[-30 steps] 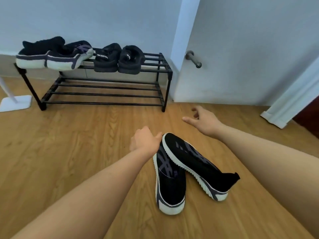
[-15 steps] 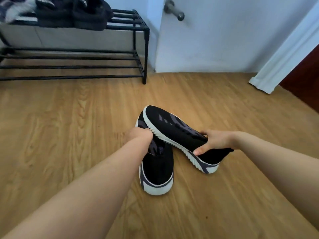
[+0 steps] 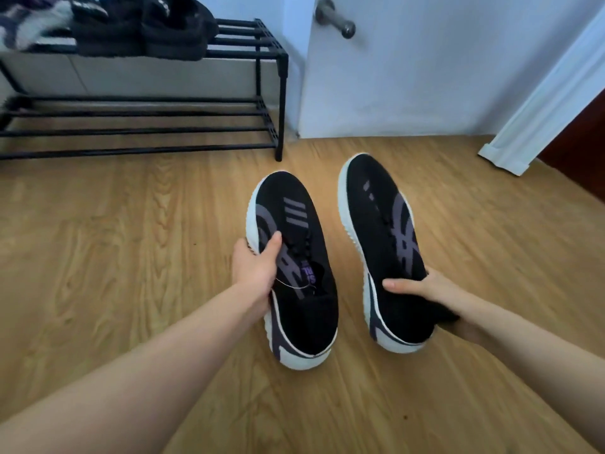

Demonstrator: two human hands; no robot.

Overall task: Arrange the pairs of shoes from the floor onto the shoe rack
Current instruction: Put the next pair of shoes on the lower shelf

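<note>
Two black knit sneakers with white soles and grey-purple markings are held above the wooden floor, toes pointing away from me. My left hand (image 3: 257, 267) grips the left sneaker (image 3: 294, 280) at its left side, thumb on top. My right hand (image 3: 435, 296) grips the right sneaker (image 3: 383, 237) around its heel collar. The black two-tier metal shoe rack (image 3: 262, 57) stands at the upper left against the wall. Its top shelf carries a pair of black fuzzy slippers (image 3: 140, 27) and part of another sneaker pair (image 3: 29, 21) at the frame's left edge.
The rack's lower shelf (image 3: 137, 129) holds nothing. A white door with a metal knob (image 3: 337, 19) stands behind the shoes. White door trim (image 3: 537, 119) runs down at the right, with a dark opening beyond it. Wood-grain floor (image 3: 114, 244) surrounds the shoes.
One second ago the sneakers lay crossed on the floor with both hands reaching. Both hands have since gripped a sneaker each, separated them and lifted them side by side. The view moved closer and tilted down.
</note>
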